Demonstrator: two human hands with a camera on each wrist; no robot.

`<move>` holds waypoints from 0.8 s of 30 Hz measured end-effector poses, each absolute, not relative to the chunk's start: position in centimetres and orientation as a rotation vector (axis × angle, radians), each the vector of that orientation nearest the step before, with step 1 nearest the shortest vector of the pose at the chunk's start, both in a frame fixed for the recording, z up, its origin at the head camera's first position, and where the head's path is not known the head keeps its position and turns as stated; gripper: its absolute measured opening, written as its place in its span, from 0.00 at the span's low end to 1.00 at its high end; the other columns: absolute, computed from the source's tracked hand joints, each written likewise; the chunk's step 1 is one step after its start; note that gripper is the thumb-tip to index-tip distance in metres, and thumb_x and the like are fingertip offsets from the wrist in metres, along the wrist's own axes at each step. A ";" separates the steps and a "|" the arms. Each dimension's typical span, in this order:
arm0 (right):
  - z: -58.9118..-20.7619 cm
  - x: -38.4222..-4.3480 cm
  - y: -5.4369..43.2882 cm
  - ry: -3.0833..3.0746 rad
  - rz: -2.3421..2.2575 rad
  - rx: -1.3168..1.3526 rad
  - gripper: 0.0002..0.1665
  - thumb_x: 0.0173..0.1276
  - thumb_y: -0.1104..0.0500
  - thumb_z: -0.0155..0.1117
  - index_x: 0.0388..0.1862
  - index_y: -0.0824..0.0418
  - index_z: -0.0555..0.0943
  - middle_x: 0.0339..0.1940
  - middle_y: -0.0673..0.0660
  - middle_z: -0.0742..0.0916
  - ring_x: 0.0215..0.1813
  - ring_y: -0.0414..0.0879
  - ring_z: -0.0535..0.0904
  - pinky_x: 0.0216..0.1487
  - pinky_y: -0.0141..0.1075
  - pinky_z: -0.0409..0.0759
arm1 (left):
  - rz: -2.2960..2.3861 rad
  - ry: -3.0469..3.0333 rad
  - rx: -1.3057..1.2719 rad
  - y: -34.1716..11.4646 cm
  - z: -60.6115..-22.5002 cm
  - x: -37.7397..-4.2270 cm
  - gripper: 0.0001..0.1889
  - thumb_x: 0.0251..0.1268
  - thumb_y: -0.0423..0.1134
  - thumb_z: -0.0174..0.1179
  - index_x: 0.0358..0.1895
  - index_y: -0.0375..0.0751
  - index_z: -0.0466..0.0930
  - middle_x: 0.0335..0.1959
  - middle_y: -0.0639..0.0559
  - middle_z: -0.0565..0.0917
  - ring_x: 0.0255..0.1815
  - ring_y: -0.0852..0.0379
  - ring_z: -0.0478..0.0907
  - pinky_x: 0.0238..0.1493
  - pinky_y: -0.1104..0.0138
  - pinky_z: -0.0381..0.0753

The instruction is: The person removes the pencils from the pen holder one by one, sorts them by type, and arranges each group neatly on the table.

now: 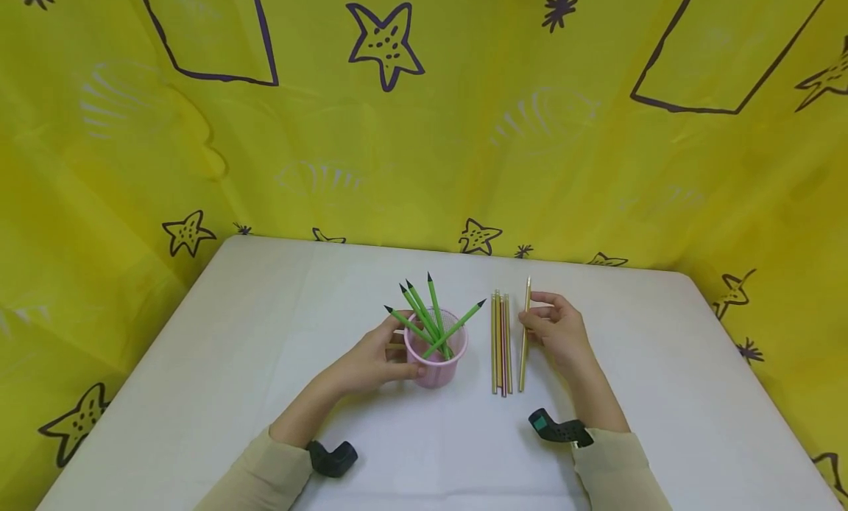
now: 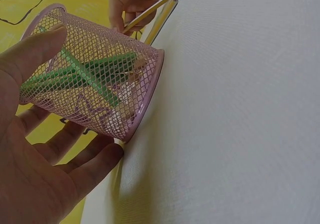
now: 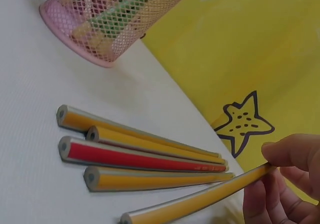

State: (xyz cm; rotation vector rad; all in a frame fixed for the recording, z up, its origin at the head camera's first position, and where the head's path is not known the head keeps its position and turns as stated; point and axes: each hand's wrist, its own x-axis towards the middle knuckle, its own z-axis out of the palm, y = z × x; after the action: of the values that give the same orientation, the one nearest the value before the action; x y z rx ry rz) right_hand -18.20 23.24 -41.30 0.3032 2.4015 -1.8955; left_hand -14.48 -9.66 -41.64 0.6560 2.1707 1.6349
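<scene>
A pink mesh pencil cup [image 1: 435, 376] holds several green pencils [image 1: 464, 320], their dark sharpened tips pointing up past the rim. My left hand [image 1: 371, 360] grips the cup from its left side, with the thumb on the near side and fingers curled around beneath and behind the mesh [image 2: 102, 91]. To the right, my right hand [image 1: 559, 330] pinches a yellow pencil [image 3: 200, 198] near its far end. Between it and the cup, several yellow pencils [image 3: 150, 180] and a red pencil [image 3: 125, 156] lie side by side on the table, flat unsharpened ends toward me.
The white table [image 1: 265, 312] reaches back to a yellow curtain [image 1: 437, 143] printed with dark starfish outlines. Black wrist camera mounts [image 1: 333, 459] sit at both sleeve cuffs.
</scene>
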 end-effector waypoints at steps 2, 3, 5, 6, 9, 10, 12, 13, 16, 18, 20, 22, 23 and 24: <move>-41.6 -18.3 23.3 2.410 -1.874 0.302 0.31 0.69 0.62 0.66 0.68 0.63 0.67 0.37 0.51 0.82 0.33 0.39 0.80 0.36 0.30 0.85 | 1.640 2.165 0.657 -9.6 -41.7 -14.5 0.43 0.60 0.38 0.71 0.75 0.45 0.54 0.68 0.43 0.70 0.66 0.40 0.74 0.65 0.53 0.77; -41.7 -18.3 23.3 2.415 -1.863 0.301 0.31 0.69 0.62 0.66 0.68 0.63 0.67 0.38 0.52 0.82 0.33 0.39 0.80 0.36 0.31 0.85 | 1.640 2.165 0.654 -9.7 -41.7 -14.5 0.43 0.60 0.38 0.71 0.75 0.46 0.55 0.68 0.42 0.71 0.66 0.40 0.74 0.65 0.53 0.77; -41.8 -18.3 23.4 2.431 -1.838 0.303 0.31 0.69 0.63 0.66 0.68 0.63 0.67 0.39 0.54 0.82 0.32 0.39 0.81 0.36 0.31 0.86 | 1.638 2.166 0.648 -9.7 -41.7 -14.5 0.43 0.60 0.38 0.71 0.75 0.46 0.55 0.68 0.42 0.71 0.66 0.40 0.74 0.64 0.53 0.78; -41.9 -18.3 23.4 2.440 -1.824 0.303 0.31 0.69 0.63 0.66 0.68 0.63 0.67 0.39 0.55 0.82 0.32 0.40 0.81 0.35 0.31 0.86 | 1.639 2.165 0.647 -9.6 -41.7 -14.5 0.43 0.60 0.38 0.71 0.75 0.46 0.55 0.68 0.41 0.71 0.66 0.40 0.74 0.64 0.53 0.78; -42.0 -18.4 23.4 2.470 -1.773 0.298 0.31 0.68 0.64 0.65 0.68 0.64 0.67 0.41 0.58 0.83 0.31 0.41 0.82 0.35 0.31 0.86 | 1.639 2.166 0.647 -9.6 -41.8 -14.6 0.43 0.60 0.38 0.72 0.75 0.47 0.55 0.68 0.41 0.72 0.65 0.40 0.75 0.64 0.54 0.78; -42.1 -18.4 23.4 2.481 -1.754 0.295 0.31 0.68 0.65 0.64 0.68 0.64 0.67 0.41 0.59 0.83 0.31 0.41 0.82 0.35 0.31 0.86 | 1.641 2.164 0.651 -9.6 -41.8 -14.6 0.43 0.60 0.39 0.71 0.75 0.47 0.55 0.68 0.41 0.72 0.65 0.40 0.75 0.64 0.53 0.78; -42.1 -18.4 23.4 2.493 -1.722 0.286 0.31 0.68 0.65 0.64 0.68 0.64 0.67 0.42 0.60 0.83 0.32 0.42 0.82 0.35 0.31 0.86 | 1.645 2.160 0.657 -9.6 -41.9 -14.6 0.43 0.60 0.39 0.71 0.75 0.47 0.55 0.68 0.41 0.72 0.65 0.40 0.75 0.64 0.53 0.78; -42.1 -18.4 23.3 2.495 -1.708 0.288 0.31 0.68 0.65 0.64 0.68 0.63 0.68 0.43 0.60 0.83 0.32 0.42 0.82 0.35 0.31 0.86 | 1.643 2.160 0.657 -9.6 -41.9 -14.6 0.43 0.60 0.39 0.71 0.75 0.47 0.55 0.67 0.42 0.72 0.65 0.40 0.75 0.64 0.53 0.78; -42.2 -18.4 23.3 2.499 -1.676 0.294 0.30 0.68 0.64 0.64 0.68 0.62 0.68 0.44 0.61 0.83 0.34 0.43 0.82 0.36 0.31 0.86 | 1.643 2.159 0.655 -9.6 -41.9 -14.6 0.43 0.60 0.39 0.71 0.75 0.47 0.55 0.68 0.42 0.72 0.65 0.40 0.75 0.64 0.53 0.78; -42.2 -18.4 23.3 2.499 -1.662 0.303 0.30 0.69 0.63 0.64 0.68 0.62 0.68 0.45 0.61 0.83 0.35 0.44 0.82 0.37 0.31 0.86 | 1.644 2.160 0.650 -9.7 -41.9 -14.6 0.43 0.60 0.39 0.72 0.75 0.48 0.55 0.68 0.42 0.72 0.65 0.40 0.75 0.64 0.53 0.78; -42.2 -18.3 23.2 2.506 -1.647 0.307 0.30 0.69 0.62 0.64 0.68 0.61 0.68 0.46 0.61 0.83 0.36 0.45 0.82 0.37 0.31 0.86 | 1.647 2.160 0.648 -9.7 -41.9 -14.6 0.43 0.59 0.38 0.72 0.75 0.48 0.55 0.68 0.42 0.72 0.66 0.40 0.74 0.64 0.53 0.78; -42.1 -18.3 23.2 2.522 -1.633 0.298 0.30 0.69 0.61 0.64 0.68 0.61 0.69 0.46 0.61 0.82 0.36 0.46 0.82 0.37 0.31 0.86 | 1.650 2.158 0.650 -9.7 -42.0 -14.6 0.43 0.60 0.38 0.72 0.75 0.48 0.56 0.68 0.41 0.72 0.66 0.40 0.75 0.64 0.53 0.78; -42.0 -18.3 23.1 2.532 -1.627 0.288 0.29 0.70 0.60 0.64 0.68 0.60 0.69 0.47 0.61 0.82 0.36 0.46 0.82 0.37 0.32 0.86 | 1.650 2.158 0.650 -9.7 -42.0 -14.6 0.43 0.60 0.38 0.72 0.75 0.48 0.56 0.68 0.42 0.72 0.66 0.40 0.75 0.64 0.53 0.78; -41.9 -18.3 23.1 2.542 -1.624 0.271 0.28 0.70 0.60 0.64 0.67 0.60 0.70 0.47 0.61 0.82 0.36 0.47 0.81 0.38 0.32 0.86 | 1.648 2.158 0.652 -9.7 -41.9 -14.6 0.43 0.60 0.38 0.72 0.75 0.48 0.56 0.68 0.42 0.72 0.66 0.40 0.75 0.65 0.53 0.78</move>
State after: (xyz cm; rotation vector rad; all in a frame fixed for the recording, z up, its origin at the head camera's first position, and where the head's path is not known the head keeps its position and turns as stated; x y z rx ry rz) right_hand -18.26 23.07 -41.90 0.2709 2.5423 -1.6238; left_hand -14.57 -9.68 -41.95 0.6520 2.1581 1.6483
